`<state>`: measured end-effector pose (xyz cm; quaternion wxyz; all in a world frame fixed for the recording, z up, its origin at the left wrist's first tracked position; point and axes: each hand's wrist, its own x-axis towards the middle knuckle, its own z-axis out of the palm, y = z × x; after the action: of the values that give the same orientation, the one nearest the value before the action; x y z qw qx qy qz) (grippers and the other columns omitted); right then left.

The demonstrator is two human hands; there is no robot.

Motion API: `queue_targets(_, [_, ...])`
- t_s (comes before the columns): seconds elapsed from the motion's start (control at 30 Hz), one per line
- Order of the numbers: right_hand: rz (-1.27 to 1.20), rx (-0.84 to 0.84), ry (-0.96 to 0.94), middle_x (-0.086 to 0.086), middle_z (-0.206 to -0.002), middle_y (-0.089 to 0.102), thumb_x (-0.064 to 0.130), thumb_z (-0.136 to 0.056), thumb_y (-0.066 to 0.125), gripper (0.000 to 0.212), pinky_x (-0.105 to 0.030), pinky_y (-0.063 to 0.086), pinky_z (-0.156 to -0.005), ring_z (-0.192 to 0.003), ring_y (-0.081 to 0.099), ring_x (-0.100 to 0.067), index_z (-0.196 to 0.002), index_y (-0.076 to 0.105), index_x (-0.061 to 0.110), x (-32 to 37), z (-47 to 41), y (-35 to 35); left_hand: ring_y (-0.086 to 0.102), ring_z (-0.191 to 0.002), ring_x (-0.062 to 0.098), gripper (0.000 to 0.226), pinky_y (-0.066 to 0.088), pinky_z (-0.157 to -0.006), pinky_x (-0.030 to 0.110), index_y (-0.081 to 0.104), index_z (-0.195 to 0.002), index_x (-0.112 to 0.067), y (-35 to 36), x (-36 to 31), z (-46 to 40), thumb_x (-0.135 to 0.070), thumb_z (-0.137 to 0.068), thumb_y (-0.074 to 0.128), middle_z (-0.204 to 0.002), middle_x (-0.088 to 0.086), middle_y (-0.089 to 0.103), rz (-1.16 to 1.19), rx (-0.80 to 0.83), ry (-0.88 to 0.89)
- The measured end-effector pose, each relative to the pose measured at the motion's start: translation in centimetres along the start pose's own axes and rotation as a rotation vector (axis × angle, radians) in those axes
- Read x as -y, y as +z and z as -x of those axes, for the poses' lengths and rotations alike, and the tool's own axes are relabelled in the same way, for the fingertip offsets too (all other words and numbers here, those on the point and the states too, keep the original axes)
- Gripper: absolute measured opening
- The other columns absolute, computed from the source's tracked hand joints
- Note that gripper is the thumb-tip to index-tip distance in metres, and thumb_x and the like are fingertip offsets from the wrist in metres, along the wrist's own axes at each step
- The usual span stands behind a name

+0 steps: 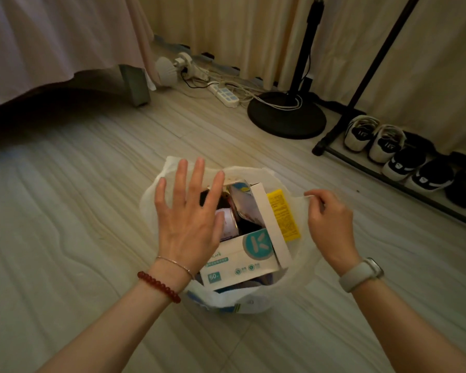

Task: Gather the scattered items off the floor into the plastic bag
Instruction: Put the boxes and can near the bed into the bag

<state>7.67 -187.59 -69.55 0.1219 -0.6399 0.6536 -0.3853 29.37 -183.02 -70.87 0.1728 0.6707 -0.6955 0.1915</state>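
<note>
A white plastic bag [304, 254] stands open on the floor in the middle of the view. Inside it lie a white and teal box [242, 257], a yellow packet [284, 214], a silvery pouch [244, 200] and a small can [229, 220]. My left hand [189, 214] hovers flat over the bag's left side, fingers spread, holding nothing. My right hand [330, 220] pinches the bag's right rim between thumb and forefinger, holding it up.
A bed with a pink skirt [51, 49] fills the upper left. A black round stand base [287, 114], a power strip [225, 94] with cables and a small white fan [167, 70] lie beyond. Shoes [398, 154] line a black rack at the right.
</note>
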Motion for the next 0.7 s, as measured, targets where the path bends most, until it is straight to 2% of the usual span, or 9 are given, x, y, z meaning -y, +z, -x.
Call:
queue_targets(0.13, [0.042, 0.104, 0.065, -0.016, -0.099, 0.067, 0.009, -0.091, 0.047, 0.020, -0.025, 0.035, -0.075, -0.094, 0.059, -0.030, -0.098, 0.065, 0.003, -0.2, 0.1, 1.0, 0.019, -0.136, 0.043, 0.083, 0.028, -0.102, 0.058, 0.019, -0.144, -0.010, -0.1, 2.2, -1.5, -0.043, -0.078, 0.060, -0.149, 0.025, 0.017, 0.138, 0.116, -0.306])
queue_targets(0.2, [0.033, 0.121, 0.079, -0.017, -0.097, 0.068, 0.012, -0.092, 0.047, 0.019, -0.026, 0.035, -0.072, -0.093, 0.059, -0.031, -0.095, 0.064, 0.002, 0.1, -0.2, 1.2, 0.031, -0.131, 0.041, 0.082, 0.038, -0.096, 0.052, 0.013, -0.145, -0.009, -0.1, 2.8, -2.0, -0.041, -0.084, 0.057, -0.148, 0.023, 0.022, 0.265, 0.222, -0.419])
queue_targets(0.23, [0.027, 0.130, 0.076, -0.017, -0.095, 0.068, 0.013, -0.092, 0.048, 0.020, -0.028, 0.036, -0.072, -0.092, 0.059, -0.032, -0.093, 0.064, 0.002, 0.3, -0.3, 1.3, 0.040, -0.123, 0.039, 0.075, 0.042, -0.089, 0.049, 0.016, -0.145, -0.009, 0.1, 3.0, -2.1, -0.040, -0.087, 0.053, -0.143, 0.022, 0.033, 0.322, 0.250, -0.472])
queue_targets(0.3, [0.006, 0.135, 0.064, -0.017, -0.093, 0.068, 0.014, -0.092, 0.047, 0.019, -0.032, 0.040, -0.074, -0.090, 0.059, -0.033, -0.092, 0.063, 0.002, 0.9, -0.7, 1.3, 0.058, -0.095, 0.040, 0.051, 0.047, -0.071, 0.043, 0.041, -0.134, -0.009, 0.2, 3.4, -2.0, -0.036, -0.092, 0.049, -0.112, 0.023, 0.060, 0.384, 0.135, -0.461])
queue_targets(0.33, [-0.004, 0.124, 0.055, -0.017, -0.092, 0.067, 0.014, -0.092, 0.048, 0.019, -0.032, 0.040, -0.074, -0.090, 0.059, -0.032, -0.092, 0.063, 0.002, 1.2, -0.9, 1.1, 0.062, -0.081, 0.040, 0.039, 0.046, -0.063, 0.041, 0.056, -0.120, -0.007, 0.1, 3.5, -2.0, -0.034, -0.092, 0.049, -0.094, 0.023, 0.067, 0.423, 0.028, -0.396])
queue_targets(0.43, [-0.033, 0.079, 0.022, -0.014, -0.090, 0.066, 0.012, -0.092, 0.048, 0.018, -0.028, 0.036, -0.071, -0.087, 0.058, -0.030, -0.091, 0.062, 0.003, 2.2, -1.7, 0.1, 0.056, -0.049, 0.031, 0.036, 0.040, -0.045, 0.032, 0.066, -0.083, -0.004, -0.9, 3.6, -2.5, -0.034, -0.089, 0.046, -0.060, 0.014, 0.064, 0.559, -0.168, -0.269])
queue_targets(0.53, [-0.098, 0.068, -0.073, -0.007, -0.085, 0.062, 0.013, -0.093, 0.047, 0.016, -0.031, 0.039, -0.070, -0.078, 0.054, -0.020, -0.092, 0.061, 0.005, 4.7, -2.4, -1.1, 0.047, -0.039, 0.023, 0.038, 0.035, -0.040, 0.027, 0.066, -0.078, -0.006, -2.9, 3.7, -3.0, -0.033, -0.088, 0.042, -0.050, 0.008, 0.057, 0.595, -0.277, -0.249])
queue_targets(0.63, [-0.160, 0.029, -0.173, 0.008, -0.074, 0.053, 0.011, -0.093, 0.047, 0.012, -0.010, 0.038, -0.062, -0.066, 0.048, -0.004, -0.090, 0.059, 0.010, 7.3, -2.8, -2.4, 0.040, -0.040, 0.013, 0.033, 0.031, -0.041, 0.023, 0.065, -0.077, -0.005, -4.9, 3.9, -3.1, -0.028, -0.088, 0.044, -0.048, 0.004, 0.052, 0.655, -0.396, -0.279])
queue_targets(0.7, [-0.192, -0.023, -0.193, 0.014, -0.069, 0.048, 0.010, -0.092, 0.049, 0.013, -0.002, 0.036, -0.058, -0.064, 0.046, 0.002, -0.090, 0.061, 0.008, 8.1, -3.7, -2.9, 0.045, -0.051, 0.015, 0.025, 0.032, -0.044, 0.019, 0.065, -0.078, -0.007, -6.1, 3.8, -3.4, -0.022, -0.089, 0.049, -0.050, -0.002, 0.049, 0.712, -0.468, -0.327])
